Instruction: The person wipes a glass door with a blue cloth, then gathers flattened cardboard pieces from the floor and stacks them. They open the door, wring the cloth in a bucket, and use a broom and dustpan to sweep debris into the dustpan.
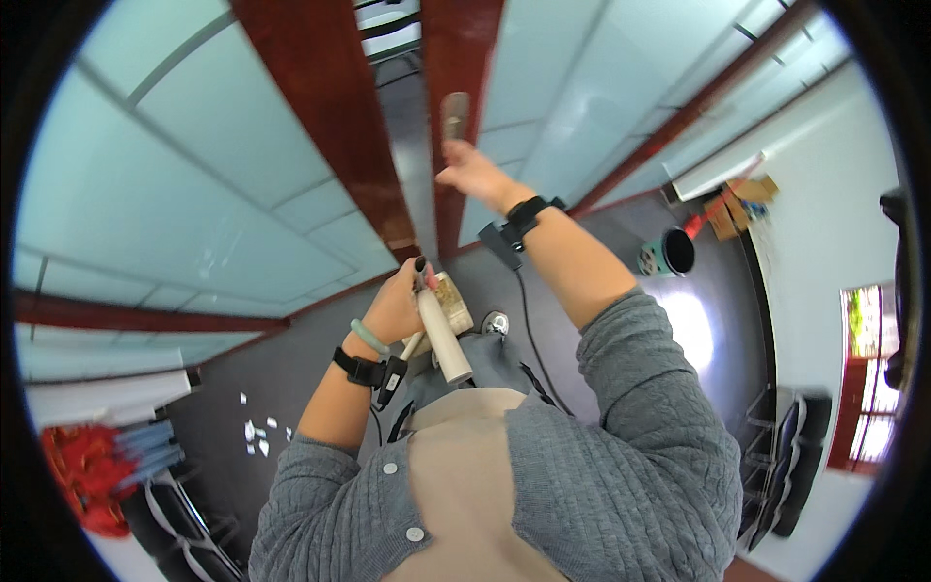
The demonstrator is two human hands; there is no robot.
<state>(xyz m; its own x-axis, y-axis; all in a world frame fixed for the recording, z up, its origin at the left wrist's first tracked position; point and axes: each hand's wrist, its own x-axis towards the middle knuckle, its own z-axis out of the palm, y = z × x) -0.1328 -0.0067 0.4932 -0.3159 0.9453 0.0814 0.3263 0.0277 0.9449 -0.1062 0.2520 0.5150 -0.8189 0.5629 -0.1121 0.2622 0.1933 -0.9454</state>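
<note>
In the head view my left hand is closed around several items, among them a pale cylindrical roll or tube that points down towards my body. A dark rounded tip and something pink show at its fingers. Close beside it is a cream-coloured container or bag, partly hidden, its kind not clear. My right hand reaches forward to a red-brown wooden door frame, just below a metal door handle plate. Its fingers are partly bent; whether they touch the door is not clear. A narrow gap lies between the two door edges.
Frosted glass panels flank the door. On the right stand a dark-mouthed bin, a cardboard box and black chairs. White scraps lie on the floor at left, near black seats and red fabric.
</note>
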